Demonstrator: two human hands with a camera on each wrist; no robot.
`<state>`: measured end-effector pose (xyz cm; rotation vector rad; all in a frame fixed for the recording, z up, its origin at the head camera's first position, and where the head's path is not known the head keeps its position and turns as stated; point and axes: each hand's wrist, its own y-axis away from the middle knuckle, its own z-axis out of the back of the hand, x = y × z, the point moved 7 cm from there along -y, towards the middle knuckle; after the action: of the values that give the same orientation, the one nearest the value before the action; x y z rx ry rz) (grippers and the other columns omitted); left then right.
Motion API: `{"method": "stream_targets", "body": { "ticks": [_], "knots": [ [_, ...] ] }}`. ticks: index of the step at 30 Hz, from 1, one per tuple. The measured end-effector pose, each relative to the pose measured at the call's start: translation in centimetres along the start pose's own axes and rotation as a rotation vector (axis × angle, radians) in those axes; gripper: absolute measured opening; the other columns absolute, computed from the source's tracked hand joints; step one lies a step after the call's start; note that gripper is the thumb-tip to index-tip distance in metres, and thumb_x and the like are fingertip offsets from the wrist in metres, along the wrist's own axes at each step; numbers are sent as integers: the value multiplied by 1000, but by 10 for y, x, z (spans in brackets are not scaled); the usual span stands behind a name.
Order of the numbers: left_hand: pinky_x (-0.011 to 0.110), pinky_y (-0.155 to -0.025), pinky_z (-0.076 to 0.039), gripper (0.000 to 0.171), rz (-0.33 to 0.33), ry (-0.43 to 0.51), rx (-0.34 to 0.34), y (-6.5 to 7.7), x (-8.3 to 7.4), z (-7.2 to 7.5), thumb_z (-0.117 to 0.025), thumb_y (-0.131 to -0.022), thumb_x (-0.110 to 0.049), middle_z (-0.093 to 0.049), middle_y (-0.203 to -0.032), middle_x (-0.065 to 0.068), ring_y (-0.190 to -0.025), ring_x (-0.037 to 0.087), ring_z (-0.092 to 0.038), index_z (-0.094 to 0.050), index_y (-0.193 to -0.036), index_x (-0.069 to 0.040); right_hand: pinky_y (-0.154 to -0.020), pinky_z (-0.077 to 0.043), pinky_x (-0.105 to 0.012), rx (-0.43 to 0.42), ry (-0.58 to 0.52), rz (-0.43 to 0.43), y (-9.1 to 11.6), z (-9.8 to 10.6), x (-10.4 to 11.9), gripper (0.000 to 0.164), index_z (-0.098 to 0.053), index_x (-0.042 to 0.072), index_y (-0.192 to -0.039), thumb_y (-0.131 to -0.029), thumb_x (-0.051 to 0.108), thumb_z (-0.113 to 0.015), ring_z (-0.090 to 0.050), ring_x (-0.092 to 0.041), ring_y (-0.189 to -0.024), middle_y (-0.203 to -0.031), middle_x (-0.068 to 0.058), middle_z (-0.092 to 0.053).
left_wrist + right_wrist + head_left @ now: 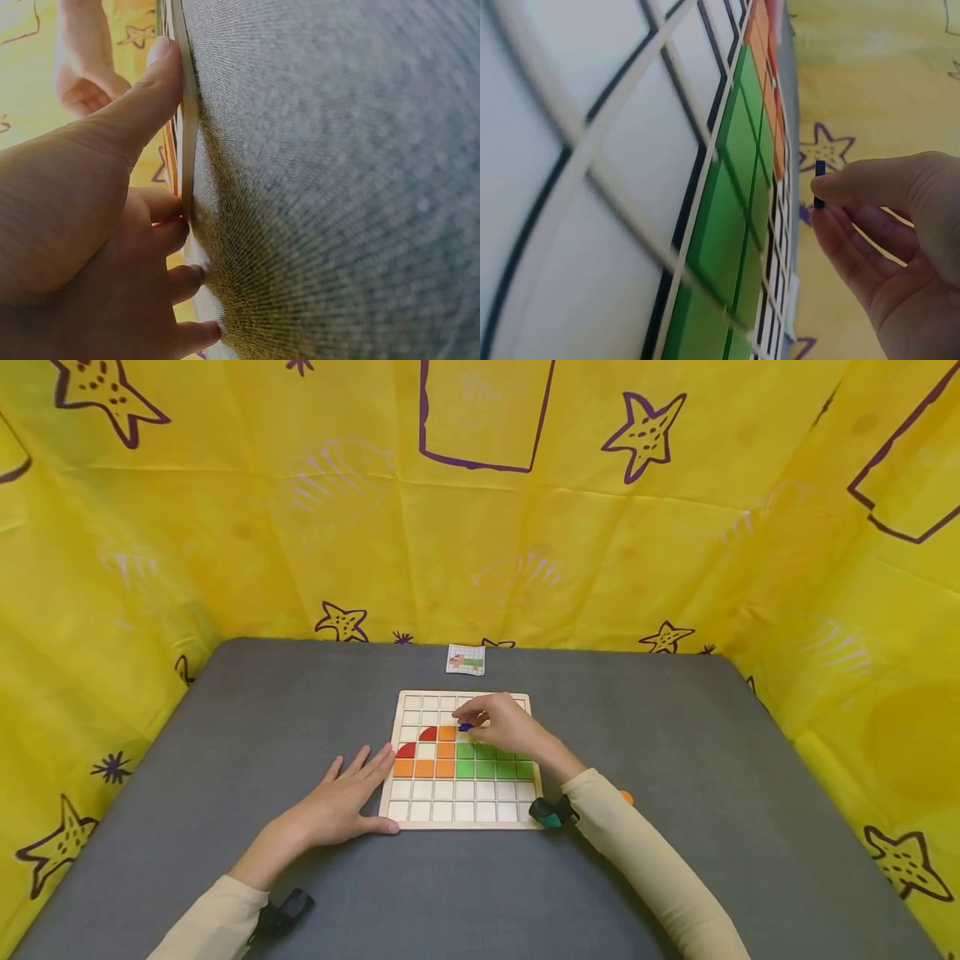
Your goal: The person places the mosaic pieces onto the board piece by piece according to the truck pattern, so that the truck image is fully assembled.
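Note:
A wooden grid board (465, 825) lies flat on the dark table. My right hand (504, 723) pinches a small dark blue tile (820, 184) between thumb and fingertips, just above the board's upper middle cells. Spread at the board's left side, my left hand (337, 806) touches the edge with thumb and index fingertip; its fingers are nearly straight. Set into the cells are several orange tiles (424, 768), two red quarter-round tiles (407, 750) on the left and rows of green tiles (486, 769) to the right. My right hand hides some upper right cells.
A small picture card (466, 660) with a gridded coloured pattern lies behind the board on the grey tabletop (315, 693). An orange piece (627, 797) peeks out beside my right sleeve. Yellow cloth (465, 527) with starfish drawings surrounds the table.

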<state>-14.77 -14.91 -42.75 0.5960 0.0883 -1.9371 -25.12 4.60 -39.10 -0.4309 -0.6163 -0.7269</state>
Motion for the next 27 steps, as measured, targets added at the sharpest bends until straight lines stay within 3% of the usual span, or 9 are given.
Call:
{"method": "stream_targets", "body": {
  "ticks": [17, 27],
  "knots": [
    [71, -109, -6, 105, -26, 4, -9, 1, -2, 1, -72, -80, -58, -20, -161, 16, -145, 48, -13, -23, -155, -3, -79, -52, -18, 102, 41, 31, -19, -38, 25, 26, -73, 2, -112, -87, -4, -69, -66, -12, -89, -103, -6, -73],
    [71, -109, -6, 105, -35, 6, -19, 3, -3, 3, -73, -80, -57, -21, -161, 17, -145, 49, -14, -24, -155, -2, -76, -51, -17, 131, 112, 44, -25, -47, 34, 27, -72, 0, -110, -85, -7, -68, -67, -13, -86, -101, -8, -73]
  ]
}}
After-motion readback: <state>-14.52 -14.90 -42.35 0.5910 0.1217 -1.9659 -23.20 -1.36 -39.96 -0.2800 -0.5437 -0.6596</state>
